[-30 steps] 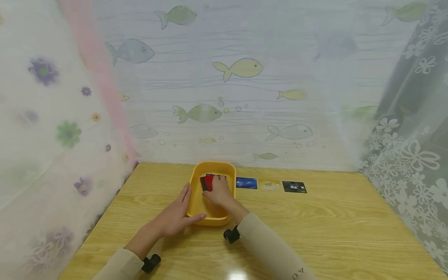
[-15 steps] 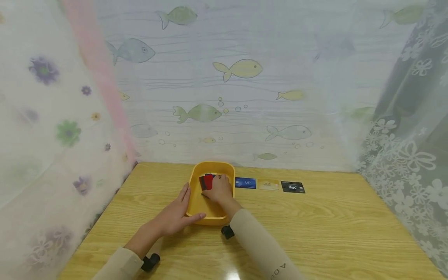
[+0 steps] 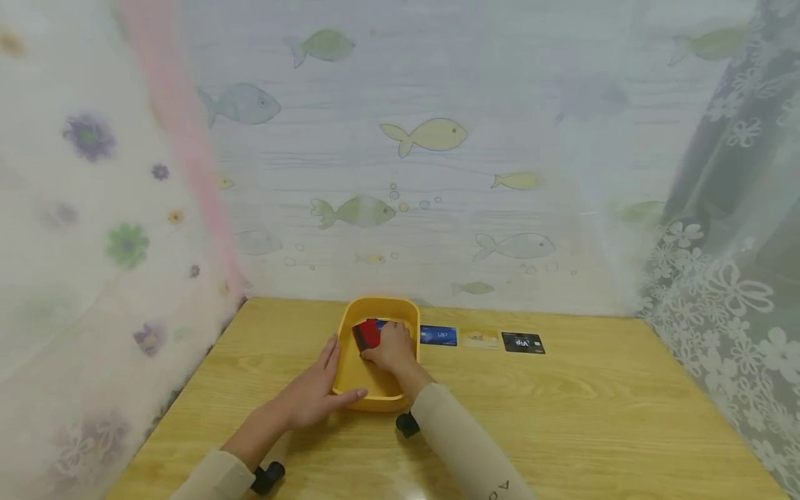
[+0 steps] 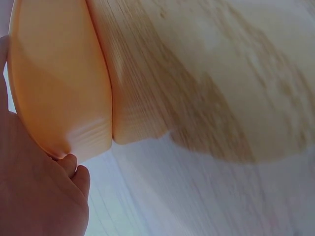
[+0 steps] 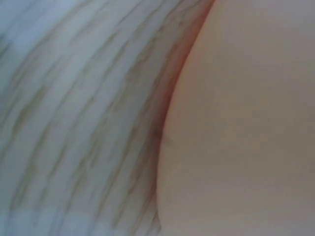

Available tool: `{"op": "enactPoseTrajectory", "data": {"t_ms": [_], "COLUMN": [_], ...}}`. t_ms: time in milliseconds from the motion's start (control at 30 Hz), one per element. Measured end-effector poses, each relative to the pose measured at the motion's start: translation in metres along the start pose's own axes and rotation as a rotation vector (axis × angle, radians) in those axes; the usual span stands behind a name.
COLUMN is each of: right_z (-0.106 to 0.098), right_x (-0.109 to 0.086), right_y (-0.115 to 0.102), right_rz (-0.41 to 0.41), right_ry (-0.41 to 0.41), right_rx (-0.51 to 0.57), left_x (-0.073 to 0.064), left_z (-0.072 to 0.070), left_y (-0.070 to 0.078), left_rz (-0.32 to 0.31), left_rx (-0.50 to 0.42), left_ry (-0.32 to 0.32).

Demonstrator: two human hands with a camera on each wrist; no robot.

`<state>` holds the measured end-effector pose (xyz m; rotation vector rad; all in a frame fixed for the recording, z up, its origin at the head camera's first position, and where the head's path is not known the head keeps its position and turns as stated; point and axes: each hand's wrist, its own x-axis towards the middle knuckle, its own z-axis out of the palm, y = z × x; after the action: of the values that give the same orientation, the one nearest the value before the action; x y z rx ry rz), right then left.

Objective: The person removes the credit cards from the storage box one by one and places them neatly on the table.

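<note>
A yellow-orange rectangular tub stands on the wooden table. My right hand reaches into it and grips a small bunch of bank-style cards, with a red card on view and a dark card sticking out on its left. A bit of a blue card shows behind the red one; the fingertips are hidden. My left hand rests against the tub's near left corner, fingers stretched along the left wall and thumb laid over the front rim. In the left wrist view, the tub's outer wall rises beside that hand.
Right of the tub lie a blue card, a gold card and a black card in a row on the wooden table. A fish-print curtain hangs behind the table's far edge. The right wrist view is blurred.
The red and dark cards have tilted and shifted slightly left in my right hand. My left hand stays at the tub's corner. The head view has tipped slightly upward.
</note>
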<state>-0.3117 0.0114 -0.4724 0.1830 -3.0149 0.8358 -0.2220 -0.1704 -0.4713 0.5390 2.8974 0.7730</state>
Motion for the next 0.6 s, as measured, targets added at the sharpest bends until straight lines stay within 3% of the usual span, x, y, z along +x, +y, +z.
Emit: {"op": "enactPoseTrajectory", "data": {"t_ms": [333,600], "right_z": [-0.0024,-0.0018], "right_x": [-0.0043,-0.0052], "right_y": [-0.0016,-0.0002], "right_rz": [0.012,-0.121], "right_ry": [0.001,-0.007], "right_rx": [0.182,0.245], "left_x": [-0.0013,-0.0013], "left_z": [0.0000,-0.0009], "left_y": [0.0004,0.0013], "left_rz": [0.003,0.011], "left_rx": [-0.014,-0.019], "left_ry": [0.007,-0.001]}}
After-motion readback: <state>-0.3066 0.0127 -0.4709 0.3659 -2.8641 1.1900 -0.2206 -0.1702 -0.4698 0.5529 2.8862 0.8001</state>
